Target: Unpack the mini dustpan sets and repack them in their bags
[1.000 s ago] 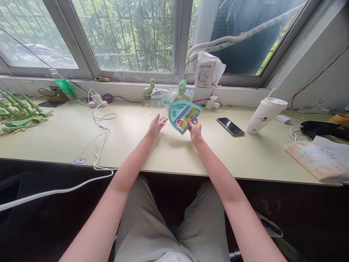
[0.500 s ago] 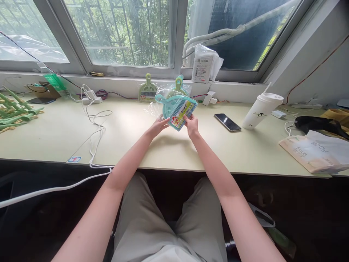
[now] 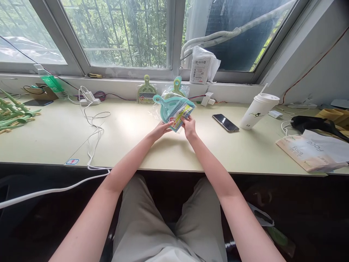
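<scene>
A teal dustpan and brush set (image 3: 174,109) in clear plastic wrap is held tilted above the table, its handle pointing up and left. My left hand (image 3: 161,130) grips its lower left edge. Around its lower right side the fingers of my right hand (image 3: 189,126) are closed, the thumb lying over the printed label. Behind it, against the wall under the window, stand a green wrapped dustpan set (image 3: 147,91) and, partly hidden by the held one, further green and teal wrapped sets (image 3: 177,86).
A phone (image 3: 225,122), a tilted white cup with a straw (image 3: 257,111) and a tissue pack (image 3: 308,151) lie or stand at the right. White cables (image 3: 94,145), a green-labelled bottle (image 3: 53,83) and green stalks (image 3: 16,112) are at the left.
The view has shifted slightly. The fingers of my left hand have moved a little further under the dustpan set's lower edge, and the set has tilted slightly. Both hands still hold it.
</scene>
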`<move>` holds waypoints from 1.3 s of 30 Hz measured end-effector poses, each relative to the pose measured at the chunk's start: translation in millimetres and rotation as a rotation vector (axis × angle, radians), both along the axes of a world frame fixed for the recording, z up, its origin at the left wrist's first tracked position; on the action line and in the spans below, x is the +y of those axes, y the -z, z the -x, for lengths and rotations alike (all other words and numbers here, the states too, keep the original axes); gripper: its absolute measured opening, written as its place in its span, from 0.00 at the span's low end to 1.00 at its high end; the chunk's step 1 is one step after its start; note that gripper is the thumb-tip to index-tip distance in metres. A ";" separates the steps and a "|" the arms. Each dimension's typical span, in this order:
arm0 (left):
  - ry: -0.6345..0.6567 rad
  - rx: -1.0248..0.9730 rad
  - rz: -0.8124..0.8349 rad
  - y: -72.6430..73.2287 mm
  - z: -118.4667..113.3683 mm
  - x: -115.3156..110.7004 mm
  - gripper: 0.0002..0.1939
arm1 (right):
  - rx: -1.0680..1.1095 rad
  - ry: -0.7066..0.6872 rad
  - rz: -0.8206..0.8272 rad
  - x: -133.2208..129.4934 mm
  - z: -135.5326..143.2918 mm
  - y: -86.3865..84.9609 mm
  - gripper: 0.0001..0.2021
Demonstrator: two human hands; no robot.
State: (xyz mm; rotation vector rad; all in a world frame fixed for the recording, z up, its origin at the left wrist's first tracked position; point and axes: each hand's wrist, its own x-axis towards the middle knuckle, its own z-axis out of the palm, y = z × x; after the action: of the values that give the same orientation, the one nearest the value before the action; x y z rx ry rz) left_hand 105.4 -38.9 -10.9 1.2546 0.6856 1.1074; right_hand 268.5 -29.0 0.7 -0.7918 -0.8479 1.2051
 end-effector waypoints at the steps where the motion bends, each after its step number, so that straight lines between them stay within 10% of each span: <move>1: -0.013 -0.004 -0.007 0.2 -1.2 -0.2 0.27 | 0.002 -0.011 0.002 0.2 -0.4 -0.1 0.10; 12: 0.136 0.033 0.061 -0.2 -29.5 -21.1 0.33 | 0.069 0.036 0.094 -4.8 2.7 5.0 0.14; 19: -0.188 -0.083 -0.013 -3.6 -28.7 -13.5 0.27 | 0.073 0.001 0.010 -3.0 4.0 1.9 0.14; 25: 0.020 -0.006 0.145 -2.0 -32.6 -13.3 0.28 | 0.066 0.015 -0.010 -2.3 0.8 1.1 0.12; 39: -0.255 0.007 0.094 -7.5 -9.3 3.9 0.23 | -0.076 -0.119 0.137 9.7 -9.4 -1.6 0.05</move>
State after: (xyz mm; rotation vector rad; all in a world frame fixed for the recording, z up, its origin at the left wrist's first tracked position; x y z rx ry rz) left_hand 114.7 -35.1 -3.4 1.1125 0.9109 1.2633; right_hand 277.8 -19.3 2.3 -0.9131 -0.8913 1.3569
